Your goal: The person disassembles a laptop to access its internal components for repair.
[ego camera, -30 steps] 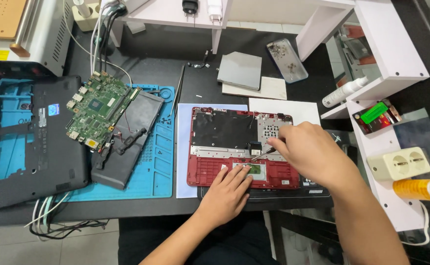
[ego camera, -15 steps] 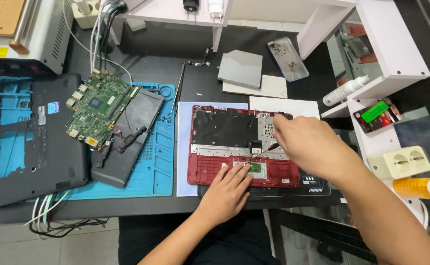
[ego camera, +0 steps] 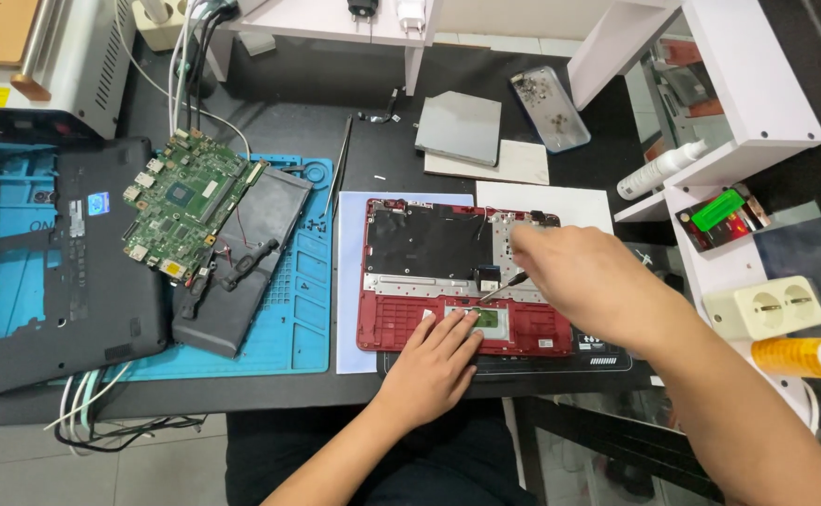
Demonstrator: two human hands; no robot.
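Note:
A red laptop palmrest shell lies open-side-up on a white sheet in front of me. My left hand rests flat on its lower edge, fingertips beside the small green touchpad board. My right hand hovers over the shell's right half, closed around a thin dark tool whose tip points down at the metal strip just above that board.
A green motherboard and a dark battery sit on a blue work mat. The black laptop bottom cover lies at left. Grey optical drive, tweezers, screw tray, white shelf and power strip at right.
My right hand has shifted slightly left and up along the shell with the tool. My left hand has stayed pressed on the shell's lower edge.

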